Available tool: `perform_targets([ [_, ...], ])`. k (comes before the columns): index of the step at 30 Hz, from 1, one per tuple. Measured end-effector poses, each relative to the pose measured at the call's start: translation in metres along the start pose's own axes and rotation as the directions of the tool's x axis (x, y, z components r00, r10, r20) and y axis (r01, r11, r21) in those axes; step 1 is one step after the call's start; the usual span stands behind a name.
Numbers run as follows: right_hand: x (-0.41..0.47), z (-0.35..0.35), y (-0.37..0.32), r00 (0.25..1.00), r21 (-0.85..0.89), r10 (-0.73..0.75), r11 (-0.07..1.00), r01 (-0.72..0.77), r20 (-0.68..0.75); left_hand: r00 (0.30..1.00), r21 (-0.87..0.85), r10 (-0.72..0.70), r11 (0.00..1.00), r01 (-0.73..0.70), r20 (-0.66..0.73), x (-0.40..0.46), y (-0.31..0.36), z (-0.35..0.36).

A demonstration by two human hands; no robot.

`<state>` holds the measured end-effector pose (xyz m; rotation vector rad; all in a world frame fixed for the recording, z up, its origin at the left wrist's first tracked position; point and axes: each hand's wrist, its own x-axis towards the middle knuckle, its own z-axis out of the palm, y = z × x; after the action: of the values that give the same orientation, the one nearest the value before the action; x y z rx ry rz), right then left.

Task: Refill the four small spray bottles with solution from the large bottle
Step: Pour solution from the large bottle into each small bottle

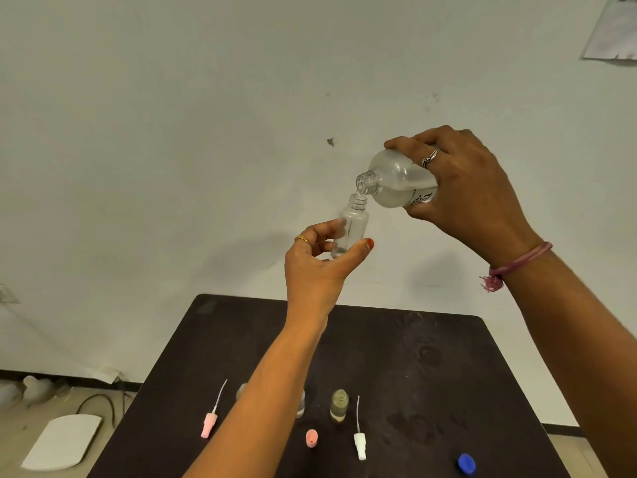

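The right hand [462,188] grasps the large clear plastic bottle [396,181] around its body, tilted so the open mouth sits just above the neck of the small clear spray bottle [351,225]. The left hand [317,267] pinches this bottle near its base, slightly tilted, holding the 2 mouths aligned. Both are raised above the dark desk [431,374], where a white spray pump [359,443] lies removed.

Soft, even, fairly bright light; 2 faint shadows fall on the wall [206,132] at frame centre. Wide-angle bending curves the frame edges. Lower corners look slightly soft.
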<state>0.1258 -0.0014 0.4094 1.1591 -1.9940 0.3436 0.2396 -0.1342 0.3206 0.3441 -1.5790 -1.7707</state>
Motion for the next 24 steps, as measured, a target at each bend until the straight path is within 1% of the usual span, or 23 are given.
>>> perform_targets([
  [24, 0.0061, 0.0047, -0.0001, 1.000, 0.013, 0.011, 1.000, -0.011, 0.002, 1.000, -0.006, -0.010, 1.000, 0.010, -0.030, 0.0072, -0.0043, -0.0028],
])
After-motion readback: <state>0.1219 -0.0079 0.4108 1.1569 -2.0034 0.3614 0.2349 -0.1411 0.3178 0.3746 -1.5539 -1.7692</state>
